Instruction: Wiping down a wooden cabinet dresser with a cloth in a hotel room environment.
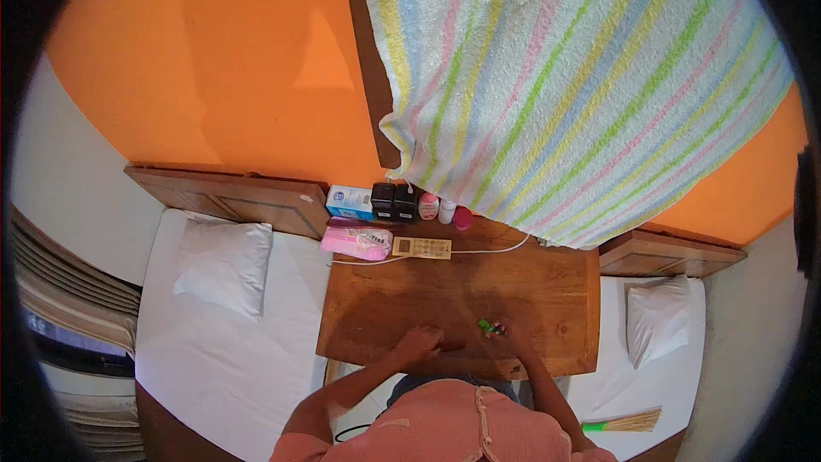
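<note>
Across the lower middle stands a brown wooden table [513, 282]. My left hand [421, 341] rests at its near part, fingers curled; whether anything is in it is hard to see. To the right, my right hand [507, 335] is closed around a small bright green object [489, 326], whose kind is too small to tell. Beyond the hands, near the table's far edge, lie a pink tissue pack [356, 241] and a beige box or panel with dark printed marks [422, 248], with a white cable [497, 250] running beside it.
A blue-and-white box [349, 202], black containers [394, 202], a pink bottle [428, 206], a white bottle [447, 211] and a dark pink jar [462, 219] line the back. A striped towel [551, 90] hangs above. Beds with white pillows [224, 266] flank the table; a short broom [625, 422] lies right.
</note>
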Demonstrator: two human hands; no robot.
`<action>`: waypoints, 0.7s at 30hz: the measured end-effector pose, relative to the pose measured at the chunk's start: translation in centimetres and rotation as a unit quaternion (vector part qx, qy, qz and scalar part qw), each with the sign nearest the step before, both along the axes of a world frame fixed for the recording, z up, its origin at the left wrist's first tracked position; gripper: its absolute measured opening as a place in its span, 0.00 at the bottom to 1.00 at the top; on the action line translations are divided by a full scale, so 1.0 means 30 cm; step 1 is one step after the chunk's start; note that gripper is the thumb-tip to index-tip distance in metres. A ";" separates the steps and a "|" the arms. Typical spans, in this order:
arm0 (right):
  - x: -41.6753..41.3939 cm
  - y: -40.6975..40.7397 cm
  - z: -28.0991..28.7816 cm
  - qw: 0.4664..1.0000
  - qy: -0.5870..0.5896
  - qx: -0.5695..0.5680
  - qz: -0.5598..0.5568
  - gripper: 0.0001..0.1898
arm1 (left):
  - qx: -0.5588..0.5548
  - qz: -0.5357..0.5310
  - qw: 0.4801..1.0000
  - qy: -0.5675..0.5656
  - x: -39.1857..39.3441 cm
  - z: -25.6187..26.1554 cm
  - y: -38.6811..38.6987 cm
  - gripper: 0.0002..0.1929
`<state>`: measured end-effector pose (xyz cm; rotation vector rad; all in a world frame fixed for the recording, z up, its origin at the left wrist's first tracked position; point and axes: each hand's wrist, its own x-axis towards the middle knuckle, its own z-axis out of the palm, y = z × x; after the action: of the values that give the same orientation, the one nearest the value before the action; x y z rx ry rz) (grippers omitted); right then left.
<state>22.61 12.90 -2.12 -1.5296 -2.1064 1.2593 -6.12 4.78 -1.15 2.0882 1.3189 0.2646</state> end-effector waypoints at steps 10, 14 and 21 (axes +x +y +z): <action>0.017 -0.002 -0.076 0.999 0.004 -0.034 -0.036 0.23 | 0.115 0.293 0.928 -0.197 -0.414 0.164 0.260 0.16; 0.012 0.018 -0.057 0.997 -0.028 -0.057 -0.031 0.23 | 0.238 0.317 0.914 -0.087 -0.729 0.082 0.447 0.23; 0.014 0.033 -0.073 0.995 -0.076 -0.068 -0.001 0.22 | 0.200 0.349 0.915 0.023 -0.830 -0.076 0.539 0.21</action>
<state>23.04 13.88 -4.31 -1.7343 -2.1478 1.3500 -31.02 20.95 -3.44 1.8449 2.1555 0.8536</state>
